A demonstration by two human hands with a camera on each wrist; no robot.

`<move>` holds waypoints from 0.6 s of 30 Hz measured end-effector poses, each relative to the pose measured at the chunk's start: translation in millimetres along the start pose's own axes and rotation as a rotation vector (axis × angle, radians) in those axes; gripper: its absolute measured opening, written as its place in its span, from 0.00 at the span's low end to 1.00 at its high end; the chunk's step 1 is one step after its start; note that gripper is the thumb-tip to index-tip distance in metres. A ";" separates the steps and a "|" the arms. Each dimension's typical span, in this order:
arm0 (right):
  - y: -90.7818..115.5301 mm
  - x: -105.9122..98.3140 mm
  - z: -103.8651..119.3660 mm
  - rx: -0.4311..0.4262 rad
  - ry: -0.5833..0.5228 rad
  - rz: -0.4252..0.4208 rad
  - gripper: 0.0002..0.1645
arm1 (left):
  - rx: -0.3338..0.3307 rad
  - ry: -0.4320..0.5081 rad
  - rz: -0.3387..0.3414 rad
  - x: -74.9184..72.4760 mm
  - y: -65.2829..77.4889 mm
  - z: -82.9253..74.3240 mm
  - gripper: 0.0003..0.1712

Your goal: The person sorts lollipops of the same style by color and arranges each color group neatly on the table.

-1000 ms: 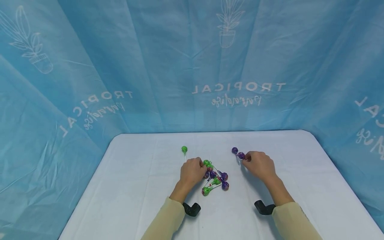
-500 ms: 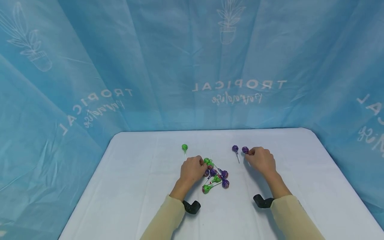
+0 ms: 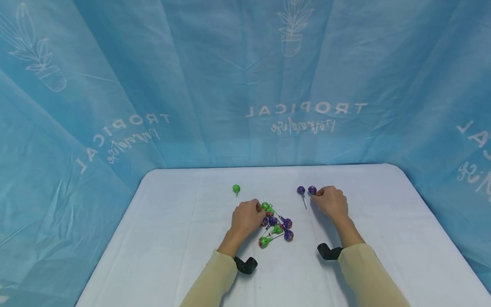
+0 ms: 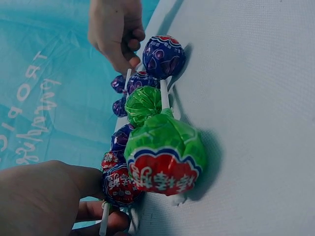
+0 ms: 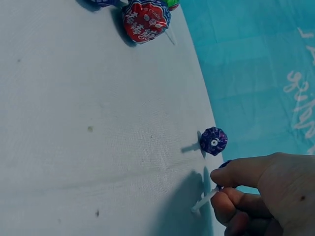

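My right hand (image 3: 331,202) pinches a purple-wrapped lollipop (image 3: 312,190) between thumb and fingers; its white stick (image 5: 204,200) sticks out below them in the right wrist view. Just left of it lies another purple lollipop (image 3: 301,190), its stick toward me. My left hand (image 3: 247,217) is at the left side of a pile of green and purple lollipops, fingers curled, tips right at a green lollipop (image 3: 265,206). In the left wrist view a purple lollipop (image 4: 120,187) hides the fingertips, and I cannot tell whether they grip anything.
A single green lollipop (image 3: 236,188) lies beyond my left hand, stick toward me. The pile's nearest piece is a green lollipop (image 3: 264,242), beside a purple one (image 3: 288,235). All lie on a white-covered table (image 3: 172,238) enclosed by blue printed curtains (image 3: 215,85).
My right hand has moved its purple lollipop off the other purple one, right and slightly away from me, then a little back left. The left hand stays by the pile.
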State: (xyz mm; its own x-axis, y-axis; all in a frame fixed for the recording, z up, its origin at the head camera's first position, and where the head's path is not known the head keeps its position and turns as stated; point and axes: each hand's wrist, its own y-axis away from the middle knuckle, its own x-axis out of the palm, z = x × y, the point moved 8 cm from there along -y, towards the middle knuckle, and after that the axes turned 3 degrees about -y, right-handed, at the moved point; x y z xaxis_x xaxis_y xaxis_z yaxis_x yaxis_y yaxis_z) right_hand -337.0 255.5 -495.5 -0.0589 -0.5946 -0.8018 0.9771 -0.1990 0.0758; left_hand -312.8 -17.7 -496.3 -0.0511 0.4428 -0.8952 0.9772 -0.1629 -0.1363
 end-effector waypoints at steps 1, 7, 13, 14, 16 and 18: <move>-0.9 0.6 0.5 0.005 0.002 0.005 0.17 | 0.000 0.001 0.001 -0.1 -0.1 -0.1 0.07; -6.7 2.3 3.2 0.020 0.015 0.001 0.17 | -0.008 -0.001 0.004 1.8 -0.6 0.4 0.08; -10.4 5.6 4.9 0.021 0.015 0.009 0.16 | -0.015 0.004 -0.013 0.4 1.5 0.3 0.09; -10.6 6.3 4.8 0.023 0.014 0.012 0.16 | -0.011 0.009 -0.025 -0.1 1.8 0.3 0.09; -10.7 7.6 4.0 0.031 0.015 0.016 0.17 | -0.006 0.030 -0.051 -1.4 2.2 0.8 0.09; -10.6 8.5 2.9 0.040 0.018 0.017 0.17 | -0.011 0.064 -0.075 -1.4 1.5 3.3 0.09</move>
State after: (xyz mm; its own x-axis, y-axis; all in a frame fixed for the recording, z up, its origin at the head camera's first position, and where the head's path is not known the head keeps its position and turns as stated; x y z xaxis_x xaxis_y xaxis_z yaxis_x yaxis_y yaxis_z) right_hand -348.4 250.3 -501.4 -0.0382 -0.5841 -0.8108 0.9689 -0.2201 0.1130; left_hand -311.9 -21.4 -496.7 -0.1111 0.5085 -0.8539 0.9734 -0.1177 -0.1968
